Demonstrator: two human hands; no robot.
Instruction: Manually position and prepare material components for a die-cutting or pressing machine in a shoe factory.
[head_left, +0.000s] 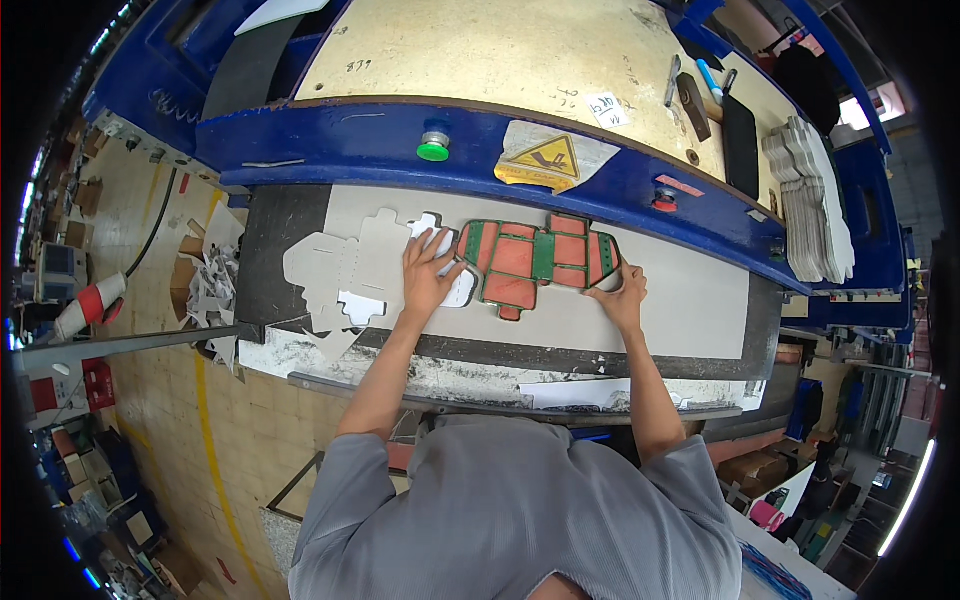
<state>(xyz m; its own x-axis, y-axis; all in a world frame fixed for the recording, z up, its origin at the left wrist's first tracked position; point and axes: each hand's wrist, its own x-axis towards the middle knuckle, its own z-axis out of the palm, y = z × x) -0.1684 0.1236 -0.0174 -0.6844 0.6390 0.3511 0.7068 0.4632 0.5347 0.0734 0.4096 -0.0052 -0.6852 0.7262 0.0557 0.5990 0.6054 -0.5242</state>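
A cutting die with a green metal frame and reddish foam pads lies on a grey-beige cardboard sheet. My right hand grips its right end, thumb at the lower edge and fingers at the far side. My left hand rests with fingers apart over a white cut-out piece, just left of the die. Whether its thumb touches the die, I cannot tell. Further left lie a beige cut-out shape with slits and a smaller white piece.
A blue press beam crosses behind the sheet, with a green button, a red button and a yellow warning sign. Stacked cut cardboard stands at right. Scrap offcuts pile up at left. A metal rail runs along the front.
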